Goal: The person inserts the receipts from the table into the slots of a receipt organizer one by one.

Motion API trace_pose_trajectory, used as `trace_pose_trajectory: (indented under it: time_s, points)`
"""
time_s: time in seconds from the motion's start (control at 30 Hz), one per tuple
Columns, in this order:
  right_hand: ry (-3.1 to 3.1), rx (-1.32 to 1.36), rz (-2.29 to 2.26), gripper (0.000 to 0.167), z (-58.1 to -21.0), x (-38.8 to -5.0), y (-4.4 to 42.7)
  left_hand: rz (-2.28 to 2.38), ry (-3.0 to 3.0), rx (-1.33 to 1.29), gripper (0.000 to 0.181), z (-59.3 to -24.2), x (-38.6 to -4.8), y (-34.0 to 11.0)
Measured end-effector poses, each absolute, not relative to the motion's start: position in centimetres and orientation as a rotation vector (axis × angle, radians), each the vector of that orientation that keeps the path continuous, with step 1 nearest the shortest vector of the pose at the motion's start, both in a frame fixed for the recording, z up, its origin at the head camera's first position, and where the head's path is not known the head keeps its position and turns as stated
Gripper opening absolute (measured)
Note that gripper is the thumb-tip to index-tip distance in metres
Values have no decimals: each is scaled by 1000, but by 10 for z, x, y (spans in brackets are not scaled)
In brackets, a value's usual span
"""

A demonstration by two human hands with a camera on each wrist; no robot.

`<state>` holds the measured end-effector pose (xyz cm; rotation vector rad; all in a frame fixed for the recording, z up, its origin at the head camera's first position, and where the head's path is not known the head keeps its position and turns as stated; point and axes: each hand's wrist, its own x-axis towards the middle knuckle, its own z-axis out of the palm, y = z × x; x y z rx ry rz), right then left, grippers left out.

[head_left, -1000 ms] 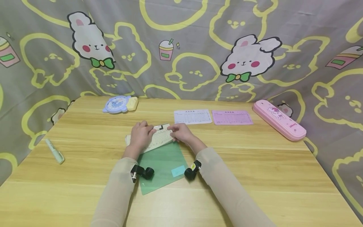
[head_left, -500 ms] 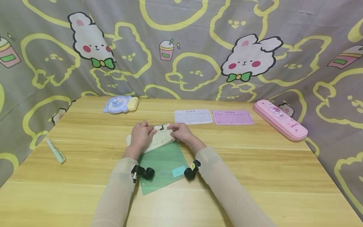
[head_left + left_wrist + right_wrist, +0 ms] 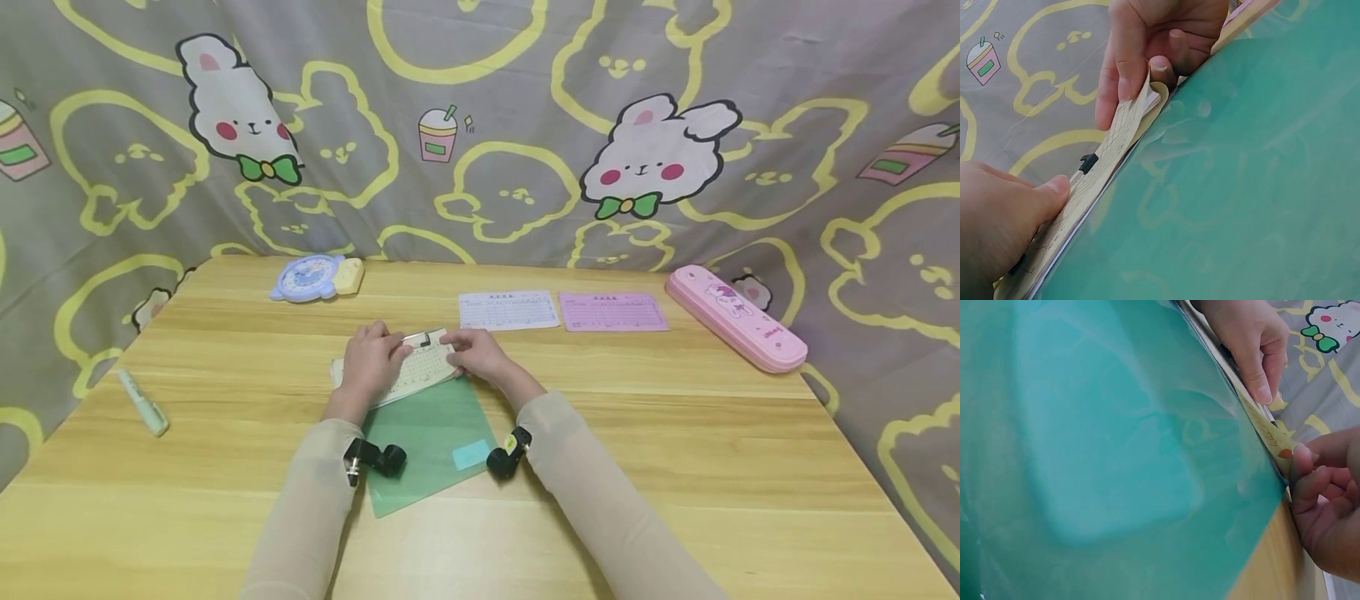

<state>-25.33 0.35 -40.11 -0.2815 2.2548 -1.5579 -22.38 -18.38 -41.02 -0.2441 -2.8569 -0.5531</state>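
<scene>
Cream printed sheets (image 3: 422,368) lie across the far end of a translucent green folder (image 3: 427,425). A thin metal clip (image 3: 427,339) with a black end runs along the sheets' top edge. My left hand (image 3: 371,360) grips the sheets beside the clip, its thumb (image 3: 1050,195) on the printed face; its other fingers are partly hidden. At the right end, my right hand (image 3: 482,354) pinches the sheets' corner between thumb and fingers. That corner curls up in the left wrist view, with a white layer showing inside. A light blue label (image 3: 471,455) sits on the folder's near part.
On the wooden table (image 3: 637,467), a white form (image 3: 508,310) and a pink form (image 3: 612,312) lie farther back. A pink pencil case (image 3: 737,318) is at right. A blue toy clock (image 3: 307,277) stands back left, with a pale green highlighter (image 3: 144,403) nearer.
</scene>
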Motion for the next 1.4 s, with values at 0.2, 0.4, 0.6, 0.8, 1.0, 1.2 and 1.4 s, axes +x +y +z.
trace_pose_trajectory:
  time_s: [0.2,0.4,0.6,0.8,1.0,1.2,1.4]
  points:
    - [2245,-321,-1575,34,-402,-249,9,-576,-2861,-219,38,-410,-224,-185]
    - [2212,-383,-1578,32,-401,-244,17,-574,-2839,-220,37,-410,-222,-186]
    - [2186,-436,-1516,29,-399,-237,26,-594,-2824,-220,38,-412,-221,-187]
    - [2156,-502,-1511,29,-402,-235,41,-632,-2814,-215,39,-415,-221,-188]
    - [2113,-523,-1565,32,-404,-233,65,-645,-2800,-209,39,-416,-222,-188]
    - [2176,-538,-1568,34,-396,-232,95,-650,-2790,-205,39,-416,-223,-187]
    - [2321,-629,-1479,36,-370,-231,129,-670,-2788,-200,39,-415,-222,-186]
